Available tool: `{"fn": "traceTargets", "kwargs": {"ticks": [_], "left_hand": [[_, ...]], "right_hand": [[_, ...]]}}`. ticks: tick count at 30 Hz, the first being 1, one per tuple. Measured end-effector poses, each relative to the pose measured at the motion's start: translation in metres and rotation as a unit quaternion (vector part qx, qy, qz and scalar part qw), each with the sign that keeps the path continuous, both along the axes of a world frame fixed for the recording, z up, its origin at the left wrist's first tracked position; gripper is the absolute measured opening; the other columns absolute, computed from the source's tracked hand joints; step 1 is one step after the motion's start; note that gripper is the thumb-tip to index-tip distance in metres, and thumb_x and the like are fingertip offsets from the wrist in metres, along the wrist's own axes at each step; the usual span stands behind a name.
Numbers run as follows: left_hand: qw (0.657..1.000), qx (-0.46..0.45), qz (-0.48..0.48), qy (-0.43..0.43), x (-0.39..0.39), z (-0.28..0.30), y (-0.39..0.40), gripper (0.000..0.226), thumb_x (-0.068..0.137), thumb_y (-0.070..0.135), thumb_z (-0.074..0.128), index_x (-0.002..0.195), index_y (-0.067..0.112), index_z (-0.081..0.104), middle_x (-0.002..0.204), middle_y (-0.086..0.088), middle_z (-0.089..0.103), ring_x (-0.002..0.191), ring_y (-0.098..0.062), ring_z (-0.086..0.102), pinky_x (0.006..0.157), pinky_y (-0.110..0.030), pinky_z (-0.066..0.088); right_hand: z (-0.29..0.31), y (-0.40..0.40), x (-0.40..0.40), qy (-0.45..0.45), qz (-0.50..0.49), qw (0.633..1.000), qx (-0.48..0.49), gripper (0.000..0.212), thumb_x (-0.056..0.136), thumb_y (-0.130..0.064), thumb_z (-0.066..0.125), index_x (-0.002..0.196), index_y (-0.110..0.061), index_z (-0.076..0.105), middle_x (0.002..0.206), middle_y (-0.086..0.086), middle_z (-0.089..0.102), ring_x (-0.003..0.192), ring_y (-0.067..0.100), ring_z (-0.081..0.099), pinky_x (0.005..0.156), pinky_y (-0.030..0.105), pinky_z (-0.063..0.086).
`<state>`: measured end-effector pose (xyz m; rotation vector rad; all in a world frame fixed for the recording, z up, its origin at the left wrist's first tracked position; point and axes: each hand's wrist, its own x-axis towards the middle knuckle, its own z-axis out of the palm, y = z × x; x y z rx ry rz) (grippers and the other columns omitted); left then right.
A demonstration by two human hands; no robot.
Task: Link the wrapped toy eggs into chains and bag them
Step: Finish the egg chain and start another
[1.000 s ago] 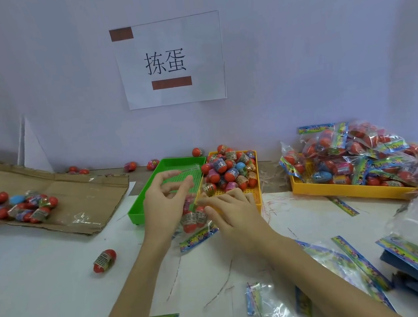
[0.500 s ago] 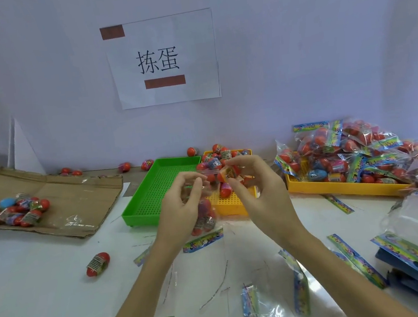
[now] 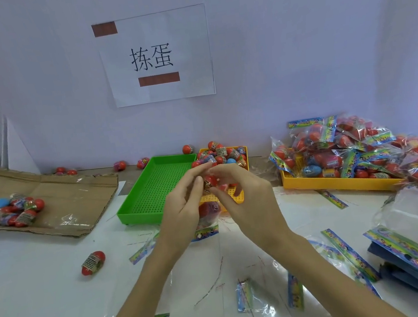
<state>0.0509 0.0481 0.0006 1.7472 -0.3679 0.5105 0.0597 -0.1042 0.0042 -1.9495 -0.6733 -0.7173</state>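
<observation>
Hands have risen off the counter (image 3: 48, 299) since a second ago: the right hand (image 3: 250, 200) now pinches a red egg (image 3: 209, 181) in its fingers, just in front of the yellow tray (image 3: 234, 197). The left hand (image 3: 183, 215) grips a partly filled bag (image 3: 207, 217) beneath it, so another egg is probably about to go in.

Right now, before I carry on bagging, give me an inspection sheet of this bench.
Surface: white table, scattered with colourful label strips.
Job's things: green tray bare inside; yellow tray behind the hands, holding loose eggs; right yellow tray piled with filled bags; stack of unused bags at near right.
Clutter: one stray egg on the table; a heap of eggs on cardboard at left.
Hands: left hand and right hand raised together, pinching a red egg; a partly filled bag hangs below.
Cables: nothing seen.
Surroundings: paper sign on the wall.
</observation>
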Motion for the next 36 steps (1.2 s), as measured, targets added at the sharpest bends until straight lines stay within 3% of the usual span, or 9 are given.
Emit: {"fn": "traceTargets", "kwargs": {"ticks": [5, 10, 13, 18, 22, 25, 31, 33, 36], "left_hand": [[1.0, -0.017, -0.002, 0.013, 0.001, 0.002, 0.003, 0.038, 0.107, -0.006, 0.045, 0.132, 0.01, 0.068, 0.126, 0.003, 0.074, 0.124, -0.011, 0.065, 0.105, -0.029, 0.053], [0.999, -0.024, 0.032, 0.01, 0.0, 0.002, 0.0, 0.028, 0.104, 0.001, 0.058, 0.125, 0.012, 0.071, 0.116, 0.001, 0.077, 0.111, -0.017, 0.072, 0.097, -0.042, 0.059], [0.997, -0.041, 0.058, 0.017, 0.003, 0.001, 0.004, 0.028, 0.103, -0.001, 0.058, 0.123, 0.013, 0.073, 0.111, 0.003, 0.079, 0.105, -0.015, 0.075, 0.093, -0.044, 0.062], [0.999, -0.029, 0.022, 0.031, 0.002, 0.003, 0.003, 0.039, 0.101, -0.012, 0.052, 0.127, 0.009, 0.07, 0.117, 0.005, 0.078, 0.114, -0.01, 0.071, 0.096, -0.033, 0.059], [0.999, -0.027, -0.001, 0.023, 0.001, 0.003, 0.0, 0.04, 0.103, -0.012, 0.048, 0.128, 0.009, 0.07, 0.118, 0.006, 0.078, 0.114, -0.009, 0.071, 0.087, -0.02, 0.056], [0.998, -0.049, -0.02, 0.044, 0.001, 0.003, 0.0, 0.038, 0.106, -0.008, 0.044, 0.13, 0.009, 0.069, 0.117, 0.005, 0.078, 0.113, -0.009, 0.072, 0.081, -0.016, 0.056], [0.997, -0.052, -0.03, 0.04, 0.002, 0.004, 0.008, 0.038, 0.107, -0.004, 0.045, 0.132, 0.013, 0.068, 0.121, 0.003, 0.077, 0.121, -0.014, 0.069, 0.103, -0.031, 0.056], [0.998, -0.037, -0.038, 0.04, 0.001, 0.004, 0.008, 0.038, 0.107, 0.001, 0.047, 0.132, 0.019, 0.068, 0.123, 0.005, 0.076, 0.123, -0.012, 0.068, 0.106, -0.035, 0.054], [0.993, -0.028, -0.1, 0.064, 0.002, 0.006, 0.008, 0.049, 0.102, 0.012, 0.045, 0.146, 0.031, 0.058, 0.135, 0.005, 0.07, 0.133, -0.012, 0.06, 0.111, -0.037, 0.051]], "right_hand": [[-0.001, 0.002, -0.003, 0.006, -0.034, 0.999, -0.031, 0.027, 0.094, -0.017, 0.074, 0.121, -0.018, 0.071, 0.111, -0.005, 0.073, 0.091, 0.013, 0.067, 0.088, 0.039, 0.056], [-0.002, 0.01, -0.006, -0.016, -0.064, 0.998, -0.01, 0.022, 0.096, -0.011, 0.071, 0.118, -0.014, 0.068, 0.113, -0.002, 0.064, 0.08, 0.003, 0.059, 0.082, 0.01, 0.049], [-0.001, 0.006, -0.002, -0.032, -0.048, 0.998, -0.033, 0.021, 0.096, -0.009, 0.071, 0.116, -0.014, 0.068, 0.114, -0.001, 0.062, 0.08, 0.002, 0.059, 0.08, 0.007, 0.046], [-0.005, 0.002, 0.001, 0.008, -0.014, 0.996, -0.091, 0.027, 0.096, -0.017, 0.072, 0.123, -0.02, 0.069, 0.117, -0.006, 0.07, 0.093, 0.014, 0.065, 0.088, 0.034, 0.057], [-0.005, 0.003, 0.001, 0.028, -0.007, 0.998, -0.064, 0.018, 0.095, -0.02, 0.073, 0.112, -0.024, 0.07, 0.102, -0.014, 0.073, 0.083, 0.01, 0.064, 0.082, 0.038, 0.056], [-0.007, 0.003, -0.001, 0.038, 0.021, 0.991, -0.126, 0.016, 0.1, -0.018, 0.06, 0.11, -0.025, 0.072, 0.105, -0.014, 0.07, 0.094, 0.008, 0.058, 0.091, 0.035, 0.045], [-0.011, -0.002, 0.002, 0.004, -0.011, 0.957, -0.291, 0.042, 0.095, -0.037, 0.067, 0.134, -0.03, 0.053, 0.127, -0.013, 0.062, 0.114, 0.016, 0.046, 0.095, 0.035, 0.036], [-0.015, 0.0, 0.004, -0.005, -0.037, 0.95, -0.309, 0.055, 0.091, -0.03, 0.076, 0.139, -0.023, 0.05, 0.129, -0.006, 0.063, 0.116, 0.021, 0.048, 0.096, 0.038, 0.04], [-0.018, 0.004, 0.005, -0.018, -0.061, 0.957, -0.282, 0.053, 0.086, -0.017, 0.081, 0.132, -0.017, 0.055, 0.121, 0.0, 0.068, 0.112, 0.025, 0.053, 0.093, 0.042, 0.049]]}}
